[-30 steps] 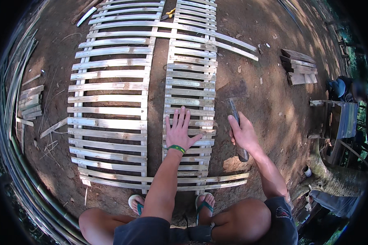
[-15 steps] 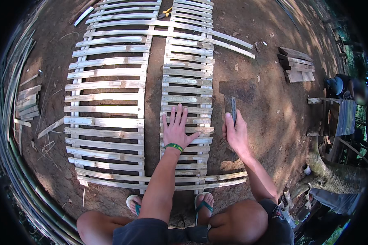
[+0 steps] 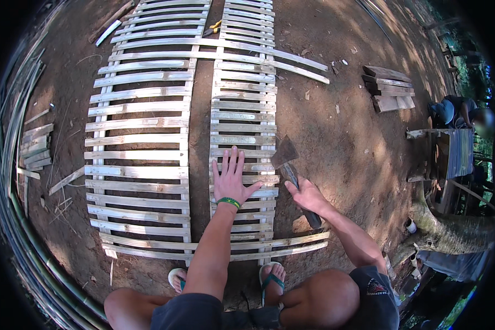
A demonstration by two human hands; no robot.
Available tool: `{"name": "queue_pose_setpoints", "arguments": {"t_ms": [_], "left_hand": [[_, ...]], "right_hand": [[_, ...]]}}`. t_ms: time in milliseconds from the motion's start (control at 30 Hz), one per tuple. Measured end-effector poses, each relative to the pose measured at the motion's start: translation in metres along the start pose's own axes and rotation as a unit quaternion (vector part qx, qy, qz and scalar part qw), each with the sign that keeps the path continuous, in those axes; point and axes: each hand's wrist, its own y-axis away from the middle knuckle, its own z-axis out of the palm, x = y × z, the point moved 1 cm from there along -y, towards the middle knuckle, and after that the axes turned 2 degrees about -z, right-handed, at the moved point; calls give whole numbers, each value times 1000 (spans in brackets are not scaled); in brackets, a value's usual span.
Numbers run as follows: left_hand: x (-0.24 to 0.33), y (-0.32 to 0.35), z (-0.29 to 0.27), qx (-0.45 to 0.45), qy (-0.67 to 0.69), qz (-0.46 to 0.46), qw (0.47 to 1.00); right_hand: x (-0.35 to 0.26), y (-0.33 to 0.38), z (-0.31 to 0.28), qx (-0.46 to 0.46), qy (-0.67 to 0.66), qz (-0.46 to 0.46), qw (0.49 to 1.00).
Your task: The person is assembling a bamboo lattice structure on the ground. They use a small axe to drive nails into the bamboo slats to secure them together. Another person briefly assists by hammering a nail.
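My left hand (image 3: 229, 184) lies flat on the narrow slatted bamboo panel (image 3: 242, 127), fingers spread and pressing across several slats. My right hand (image 3: 308, 197) is closed round the dark handle of a hatchet (image 3: 285, 154) with a broad, rusty blade. The blade is at the panel's right edge, close to the slat ends near my left thumb. Whether it touches a slat I cannot tell. The handle's butt sticks out below my right hand, toward me.
A wider slatted panel (image 3: 137, 155) lies to the left, joined by long cross strips (image 3: 291, 239). Pliers (image 3: 212, 28) with yellow handles lie between the panels. Wood pieces (image 3: 389, 89) are stacked at right, bamboo poles (image 3: 36, 250) at left. A person (image 3: 455, 111) is at far right.
The hatchet has swung left to the panel's edge, and its blade has turned. My right hand has moved slightly down and left. My left hand stays on the slats.
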Motion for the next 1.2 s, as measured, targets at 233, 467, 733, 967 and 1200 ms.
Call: {"name": "queue_pose_setpoints", "arguments": {"t_ms": [233,467,733,967,1200], "left_hand": [[-6,3,-1,3,16,-4,1000],[-5,1,-2,22,21,-2,1000],[-7,3,-4,17,38,-7,999],[-6,2,-2,17,43,-1,999],[-9,2,-3,21,33,-7,999]], "right_hand": [[-56,8,-27,28,-193,-6,981],[-103,-56,-45,105,-177,-106,973],[-90,-27,-54,-124,-111,10,986],[-69,-54,-47,-222,-45,93,970],[-80,-42,-58,39,-251,-45,966]]}}
